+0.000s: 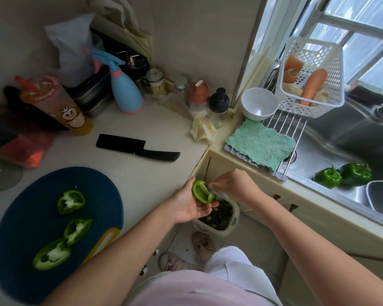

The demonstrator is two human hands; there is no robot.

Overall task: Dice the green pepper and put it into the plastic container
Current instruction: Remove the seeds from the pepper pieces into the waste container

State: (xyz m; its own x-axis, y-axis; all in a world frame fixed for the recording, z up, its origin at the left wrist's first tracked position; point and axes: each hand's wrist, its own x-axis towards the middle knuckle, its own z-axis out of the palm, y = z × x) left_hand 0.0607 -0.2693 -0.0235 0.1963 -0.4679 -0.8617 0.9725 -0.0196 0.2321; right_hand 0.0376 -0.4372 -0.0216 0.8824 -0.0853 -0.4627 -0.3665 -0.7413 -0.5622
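Head view, nearest first: the left hand (pixel 186 206) lies palm up just off the right of the cutting board (pixel 20 228), beyond the counter edge, its fingers loosely curled to cradle a pepper quarter (pixel 200 192) with the hollow side facing up. The right hand (pixel 232 184), further right of the board, has its fingertips bunched and pinching at the quarter's open upper end, apparently to pull out pith or seeds (whether anything has come loose is too small to tell). Both hands are held over a waste bin (pixel 229 231) on the floor, right of the board and below counter level, most likely so the scraps fall straight in and not onto the worktop. On the board itself lie three more pepper pieces (pixel 71 201), cut side up and apart from one another, well to the left of both hands and untouched; they look laid out ready for coring and dicing. Behind the board the knife (pixel 137 147) rests flat on the counter, out of either hand, which fits a cleaning step with no cutting in it. Far right of the board, two whole peppers (pixel 343 176) sit in the sink (pixel 341 133). Dicing has not begun, and I cannot tell which vessel is the plastic container.
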